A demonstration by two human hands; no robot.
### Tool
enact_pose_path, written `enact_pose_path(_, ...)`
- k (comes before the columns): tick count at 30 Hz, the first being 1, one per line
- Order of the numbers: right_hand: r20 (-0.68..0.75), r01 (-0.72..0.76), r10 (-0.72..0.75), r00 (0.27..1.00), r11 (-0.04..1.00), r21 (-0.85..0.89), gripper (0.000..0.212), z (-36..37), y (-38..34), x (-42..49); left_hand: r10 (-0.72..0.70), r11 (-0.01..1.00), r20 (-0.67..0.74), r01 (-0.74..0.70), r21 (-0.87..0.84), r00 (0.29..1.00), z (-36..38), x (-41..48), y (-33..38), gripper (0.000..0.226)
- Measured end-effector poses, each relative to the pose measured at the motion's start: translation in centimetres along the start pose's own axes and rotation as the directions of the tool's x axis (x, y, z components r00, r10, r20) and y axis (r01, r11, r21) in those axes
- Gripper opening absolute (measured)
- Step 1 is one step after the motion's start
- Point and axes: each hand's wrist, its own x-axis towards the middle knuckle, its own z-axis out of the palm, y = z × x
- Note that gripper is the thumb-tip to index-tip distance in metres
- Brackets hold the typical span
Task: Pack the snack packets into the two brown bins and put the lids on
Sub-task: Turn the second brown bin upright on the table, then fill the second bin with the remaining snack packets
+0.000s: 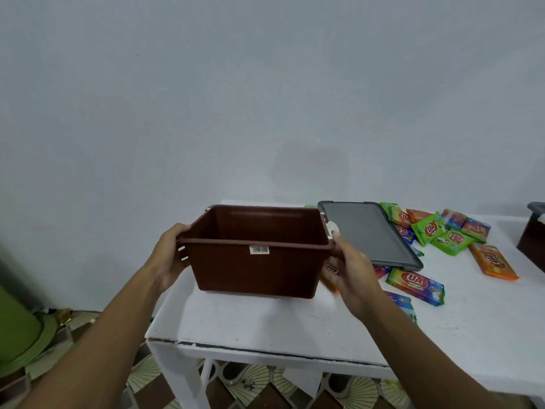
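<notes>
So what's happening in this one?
A person grips a brown bin by its two ends, with the left hand and the right hand, at the left part of a white table. A grey lid lies beside it, and snack packets lie scattered to the right. No packets show inside the bin.

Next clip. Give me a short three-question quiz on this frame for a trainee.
1. True or false: the grey lid sits on the brown bin.
2. What grips the bin? A, the left hand alone; B, the right hand alone; C, both hands.
3. Fill in: the snack packets lie loose on the white ___.
Key: 1 false, it lies beside the bin; 2 C; 3 table.
</notes>
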Motion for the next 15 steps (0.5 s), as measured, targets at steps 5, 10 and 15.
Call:
enact_pose_path(5,-0.016,-0.013,0.01,1.0,0.978,-0.21,0.021,-0.4,1.0,0.3,0.008,0.994,-0.026,-0.006,0.108,1.0,-1.6,0.0,-1.2,0.007)
enact_pose_path(10,-0.04,0.029,-0.046,0.998,0.936,-0.35,0.023,-0.4,2.0,1.0,0.136,0.839,-0.132,-0.043,0.543,0.982,-1.6,0.7,-0.2,0.047)
enact_pose_path(15,-0.063,0.074,-0.134,0.989,0.816,-0.573,0.034,-1.3,1.9,1.5,0.389,0.265,0.025,-0.138,0.954,0.921,0.5,0.5,0.2,0.064)
